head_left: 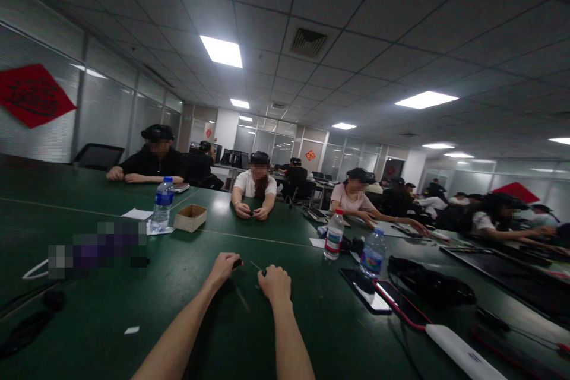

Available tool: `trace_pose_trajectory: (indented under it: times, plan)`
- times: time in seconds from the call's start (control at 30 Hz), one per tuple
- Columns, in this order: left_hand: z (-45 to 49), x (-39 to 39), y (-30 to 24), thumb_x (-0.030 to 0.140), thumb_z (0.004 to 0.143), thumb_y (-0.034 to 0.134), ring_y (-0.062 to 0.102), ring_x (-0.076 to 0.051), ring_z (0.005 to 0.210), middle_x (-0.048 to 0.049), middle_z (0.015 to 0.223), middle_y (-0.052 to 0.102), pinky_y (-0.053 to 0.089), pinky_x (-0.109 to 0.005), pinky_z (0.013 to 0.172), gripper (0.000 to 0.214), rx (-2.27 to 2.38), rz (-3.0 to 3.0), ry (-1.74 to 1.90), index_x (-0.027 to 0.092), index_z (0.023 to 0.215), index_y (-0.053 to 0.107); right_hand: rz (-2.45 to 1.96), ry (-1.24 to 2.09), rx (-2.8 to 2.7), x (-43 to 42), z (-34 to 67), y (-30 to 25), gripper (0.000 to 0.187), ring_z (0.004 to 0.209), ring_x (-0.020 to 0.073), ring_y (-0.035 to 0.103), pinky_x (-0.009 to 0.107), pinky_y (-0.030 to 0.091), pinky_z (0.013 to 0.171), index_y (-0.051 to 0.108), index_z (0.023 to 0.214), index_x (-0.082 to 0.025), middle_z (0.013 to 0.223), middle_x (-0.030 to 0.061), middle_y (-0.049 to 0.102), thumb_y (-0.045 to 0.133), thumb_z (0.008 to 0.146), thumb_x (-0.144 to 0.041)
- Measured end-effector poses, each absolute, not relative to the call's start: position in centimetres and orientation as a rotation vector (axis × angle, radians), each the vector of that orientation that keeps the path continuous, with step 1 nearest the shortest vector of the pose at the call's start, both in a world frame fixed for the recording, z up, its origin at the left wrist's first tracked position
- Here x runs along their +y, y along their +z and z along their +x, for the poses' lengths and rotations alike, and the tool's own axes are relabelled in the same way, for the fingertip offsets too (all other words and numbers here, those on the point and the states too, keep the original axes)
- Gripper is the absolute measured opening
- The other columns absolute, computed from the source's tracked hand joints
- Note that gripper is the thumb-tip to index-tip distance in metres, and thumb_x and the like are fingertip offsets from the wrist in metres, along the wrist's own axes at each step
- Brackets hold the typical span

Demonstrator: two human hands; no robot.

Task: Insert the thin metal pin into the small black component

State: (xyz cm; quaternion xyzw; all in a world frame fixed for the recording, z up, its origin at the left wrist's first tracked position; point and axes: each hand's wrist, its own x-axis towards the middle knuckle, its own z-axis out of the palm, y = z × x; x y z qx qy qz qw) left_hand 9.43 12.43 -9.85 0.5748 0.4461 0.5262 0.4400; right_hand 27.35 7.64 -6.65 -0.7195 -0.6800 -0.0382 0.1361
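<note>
Both of my hands are held over the green table (187,285), a short gap between them. My left hand (222,268) is closed on a small dark object (238,262) that pokes out past the fingertips; its kind cannot be made out. In my right hand (276,284), the fingers wrap round a slim tool with a dark handle and a thin metal shaft (255,265). The shaft points left, toward the left hand, and looks apart from the dark object. Most of the handle is hidden by the fingers.
Left: a water bottle (162,205) and a small open box (190,218). Right: two bottles, one red-capped (333,234) and one blue-capped (373,252), phones (401,303), a black pouch (431,282) and a white power bank (461,350). A paper scrap (132,330) lies near. Several people sit around.
</note>
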Motion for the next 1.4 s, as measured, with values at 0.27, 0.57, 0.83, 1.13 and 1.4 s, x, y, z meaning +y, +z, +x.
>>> trace_pose_trajectory:
  times: [0.27, 0.57, 0.83, 1.13, 1.4]
  plan:
    - [9.5, 12.8, -10.3, 0.051, 0.068, 0.051, 0.059, -0.018, 0.070, -0.0086, 0.076, 0.067, 0.043, -0.025, 0.062, 0.042, 1.082, 1.333, 1.321, 0.011, 0.069, 0.067, -2.083, -0.145, -2.012, 8.6, 27.4, -6.9, 0.041, 0.091, 0.0261, 0.065, 0.034, 0.048, 0.074, 0.068, 0.096, -0.015, 0.099, 0.0158, 0.068, 0.042, 0.089, -0.045]
    - [9.4, 12.8, -10.1, 0.056, 0.071, 0.048, 0.055, -0.018, 0.065, -0.0057, 0.066, 0.064, 0.036, -0.023, 0.058, 0.051, 1.209, 1.579, 1.223, 0.010, 0.069, 0.069, -2.011, -0.196, -2.177, 8.3, 27.0, -6.6, 0.038, 0.093, 0.0232, 0.065, 0.032, 0.047, 0.078, 0.070, 0.095, -0.017, 0.100, 0.0130, 0.069, 0.046, 0.087, -0.047]
    - [9.8, 13.4, -10.5, 0.056, 0.074, 0.043, 0.046, -0.015, 0.058, -0.0004, 0.056, 0.053, 0.028, -0.023, 0.053, 0.048, 1.314, 1.758, 1.180, 0.013, 0.064, 0.062, -2.036, -0.183, -2.127, 7.6, 26.7, -6.4, 0.036, 0.093, 0.0239, 0.065, 0.033, 0.047, 0.078, 0.070, 0.093, -0.017, 0.100, 0.0143, 0.068, 0.047, 0.088, -0.044]
    - [9.8, 13.4, -10.7, 0.050, 0.076, 0.044, 0.049, -0.015, 0.061, -0.0007, 0.059, 0.055, 0.030, -0.023, 0.058, 0.042, 1.351, 1.815, 1.232, 0.015, 0.061, 0.060, -2.035, -0.151, -2.121, 7.3, 26.9, -6.3, 0.030, 0.084, 0.0204, 0.067, 0.029, 0.049, 0.071, 0.070, 0.086, -0.020, 0.093, 0.0097, 0.070, 0.047, 0.089, -0.039]
    - [9.5, 13.4, -10.4, 0.049, 0.073, 0.047, 0.053, -0.016, 0.066, -0.0019, 0.063, 0.061, 0.034, -0.023, 0.061, 0.043, 1.221, 1.801, 1.207, 0.012, 0.069, 0.068, -2.082, -0.161, -2.069, 7.1, 26.7, -6.0, 0.036, 0.099, 0.0258, 0.063, 0.034, 0.046, 0.081, 0.069, 0.100, -0.018, 0.105, 0.0153, 0.067, 0.046, 0.089, -0.044]
